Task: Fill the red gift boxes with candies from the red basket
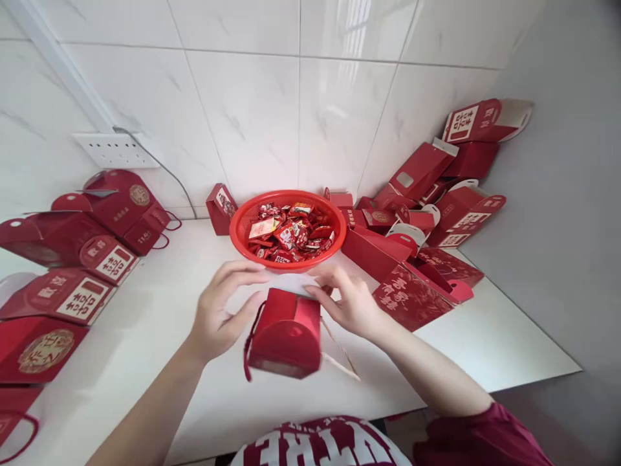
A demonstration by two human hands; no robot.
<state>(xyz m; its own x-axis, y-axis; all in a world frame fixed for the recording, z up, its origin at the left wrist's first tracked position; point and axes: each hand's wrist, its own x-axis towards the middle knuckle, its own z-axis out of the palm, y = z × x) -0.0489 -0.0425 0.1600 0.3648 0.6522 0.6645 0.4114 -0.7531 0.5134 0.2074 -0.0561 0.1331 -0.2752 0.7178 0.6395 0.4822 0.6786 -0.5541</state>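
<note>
A small red gift box [286, 336] is on the white table in front of me, its pale inner flap raised at the far side. A dark red cord handle hangs at its left, and a light ribbon-like strip [342, 367] trails at its right. My left hand [226, 310] is beside the box's left edge, fingers stretched toward the flap and thumb apart. At the flap's right edge, my right hand [349, 298] has its thumb and bent fingers closed on the box's card. Just beyond both hands stands a red plastic basket [237, 236] of wrapped candies [291, 233].
Several red boxes [92, 301] line the table's left side. More boxes [412, 291] are piled at the right against the grey panel. One small box [222, 210] stands left of the basket. A power strip [116, 150] with a cable is on the tiled wall.
</note>
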